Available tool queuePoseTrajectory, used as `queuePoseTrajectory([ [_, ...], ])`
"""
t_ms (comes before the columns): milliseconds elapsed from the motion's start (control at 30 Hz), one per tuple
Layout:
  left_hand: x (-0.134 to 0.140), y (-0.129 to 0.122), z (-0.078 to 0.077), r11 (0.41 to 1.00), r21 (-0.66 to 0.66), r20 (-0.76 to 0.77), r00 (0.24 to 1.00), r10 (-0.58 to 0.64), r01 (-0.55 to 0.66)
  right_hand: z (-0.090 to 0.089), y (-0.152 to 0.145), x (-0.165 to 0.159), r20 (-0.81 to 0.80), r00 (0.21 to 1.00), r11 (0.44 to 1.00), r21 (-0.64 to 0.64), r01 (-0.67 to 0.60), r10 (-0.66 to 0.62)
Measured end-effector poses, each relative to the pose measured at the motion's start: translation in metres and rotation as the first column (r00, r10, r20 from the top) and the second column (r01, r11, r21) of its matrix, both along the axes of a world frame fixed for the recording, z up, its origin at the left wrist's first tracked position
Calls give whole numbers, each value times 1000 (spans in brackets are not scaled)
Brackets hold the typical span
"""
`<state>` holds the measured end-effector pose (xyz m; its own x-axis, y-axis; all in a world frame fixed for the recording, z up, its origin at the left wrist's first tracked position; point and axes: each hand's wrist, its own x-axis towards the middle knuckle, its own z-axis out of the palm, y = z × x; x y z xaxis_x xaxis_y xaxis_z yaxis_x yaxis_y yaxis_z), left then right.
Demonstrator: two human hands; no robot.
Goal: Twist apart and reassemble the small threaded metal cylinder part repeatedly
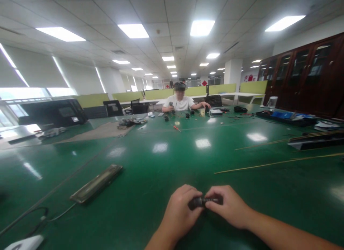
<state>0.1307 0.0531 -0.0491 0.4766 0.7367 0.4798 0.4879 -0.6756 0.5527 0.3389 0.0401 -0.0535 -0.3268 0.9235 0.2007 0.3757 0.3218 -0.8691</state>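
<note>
In the head view, a small black cylindrical part is held low over the green table. My left hand is closed around its thick dark body, thumb below and fingers above. From the right, my right hand pinches a thin metallic shaft at its other end between thumb and fingertips. The part lies roughly level, and my fingers cover much of it. Its exact kind cannot be made out.
A long flat strip with a cable lies at left. Thin yellow rods lie at right. Across the table sits a person, with small dark parts and an orange-handled screwdriver in front. A black tray stands far right.
</note>
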Motion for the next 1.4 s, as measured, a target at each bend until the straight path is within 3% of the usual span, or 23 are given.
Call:
queuePoseTrajectory([
  [300,3,-3,-5,999,10,-19,999,32,-32,-4,-1,7,48,997,997,-46,-59,61],
  [1167,3,-6,-4,999,29,-28,999,20,-19,1,-3,6,38,998,997,-64,-51,53],
  [1400,6,-11,-8,998,51,-63,997,32,-29,-8,-5,9,64,993,991,-93,-97,103],
])
